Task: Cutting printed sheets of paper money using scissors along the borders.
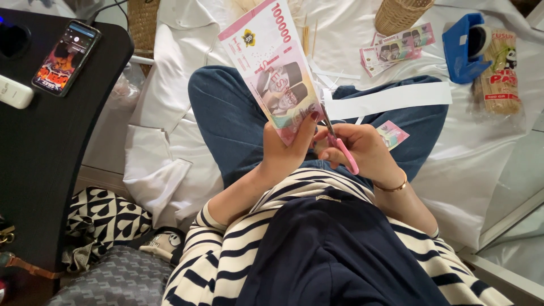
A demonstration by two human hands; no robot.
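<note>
My left hand (283, 148) pinches the lower end of a pink note (272, 68), thumb on its face and fingers behind, holding it upright over my lap. My right hand (360, 148) is closed through the pink handles of the scissors (339, 144), whose blades meet the note's lower right edge; I cannot tell how wide the blades stand. Judging by how things lie, the cutting is partway along: a long white strip (391, 99) rests across my right knee, thinner white slivers lie just beyond it on the white sheet (170, 102), and a small pink offcut (391, 134) sits just beside my right wrist. The note in hand looks nearly whole, with the blades only at its edge, so its trimming seems barely begun. More notes wait in a stack (396, 48) near a woven basket (399, 14), well apart from my hands, so a good share appears left. A blue holder (462, 48) and a packet of sticks (501, 71) lie to the far right; a phone (67, 56) rests on the dark surface (39, 158) at my left.
</note>
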